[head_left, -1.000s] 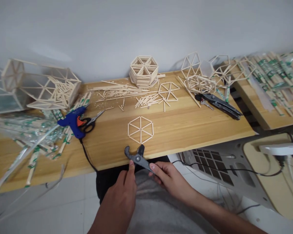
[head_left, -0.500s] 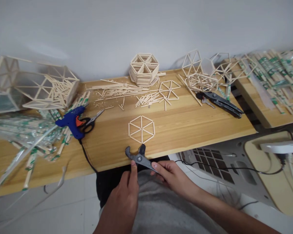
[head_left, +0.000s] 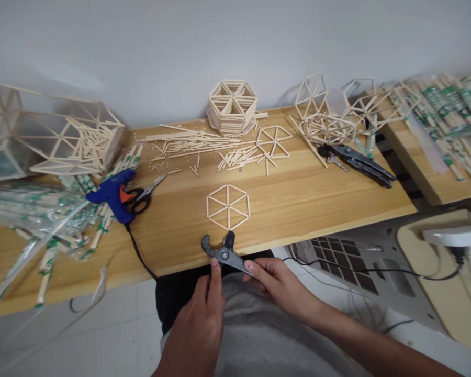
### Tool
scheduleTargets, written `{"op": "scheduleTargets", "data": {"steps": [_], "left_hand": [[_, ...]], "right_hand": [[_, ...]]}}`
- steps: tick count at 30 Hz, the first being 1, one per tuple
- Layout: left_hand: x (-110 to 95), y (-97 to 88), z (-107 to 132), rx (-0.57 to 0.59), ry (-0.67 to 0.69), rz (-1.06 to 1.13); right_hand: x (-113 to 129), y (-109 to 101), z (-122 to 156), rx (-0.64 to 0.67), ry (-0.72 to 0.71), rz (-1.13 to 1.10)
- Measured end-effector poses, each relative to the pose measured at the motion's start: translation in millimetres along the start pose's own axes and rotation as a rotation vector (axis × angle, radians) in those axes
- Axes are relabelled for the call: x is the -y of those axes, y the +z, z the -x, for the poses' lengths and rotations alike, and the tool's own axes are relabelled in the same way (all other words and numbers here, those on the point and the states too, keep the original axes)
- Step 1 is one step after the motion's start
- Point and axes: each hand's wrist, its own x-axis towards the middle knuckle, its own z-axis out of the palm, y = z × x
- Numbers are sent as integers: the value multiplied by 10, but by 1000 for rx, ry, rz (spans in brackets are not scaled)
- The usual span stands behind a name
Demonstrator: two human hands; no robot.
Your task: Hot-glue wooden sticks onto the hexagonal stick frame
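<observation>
shifted only slightly since the earlier frame, in viewpoint rather than in layout; found no clear displacement of anything handled. noted at the near edge of the wooden table (head_left: 317, 209), about midway along: dark cutter (head_left: 224, 255), head over the tabletop, handles out past the edge. observed right hand (head_left: 275, 283) pinching the end of one handle between thumb and fingers; left hand (head_left: 202, 314) folded about the other, one digit pressed just below the pivot, remainder of grip partly hidden. found jaws spread, nothing between. pointing away from the body, towards the far edge, hook on the left and blade on the right; long axis of the hooked half running diagonally, from near right to far left.

judged step in hand: readying the cutter, probably between cuts. judged next move to call for a stick laid in the gap and both handles squeezed, well clear of the wooden hexagon (head_left: 228, 206). found hexagon flat just beyond the blade tip, contact not confirmed.

recorded towards the left edge: blue glue gun (head_left: 112, 193), just beside scissors (head_left: 145, 198). recorded farther back: short sticks (head_left: 241, 157), near a spoked frame (head_left: 275, 142). logged by the right edge: long black tool (head_left: 363, 165). logged at the far edge, midway: stack of hexagons (head_left: 233, 112).
</observation>
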Motion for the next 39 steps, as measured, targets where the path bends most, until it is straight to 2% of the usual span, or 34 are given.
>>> {"op": "scheduleTargets", "data": {"steps": [11, 21, 31, 39], "left_hand": [[-15, 19, -2, -74, 16, 0], [59, 98, 96, -29, 53, 28], [43, 114, 97, -50, 27, 21], [93, 22, 63, -35, 110, -72]], "right_hand": [[13, 3, 3, -5, -67, 25], [-45, 20, 4, -16, -112, 35], [-11, 26, 20, -20, -105, 56], [-3, 62, 36, 3, -49, -23]]}}
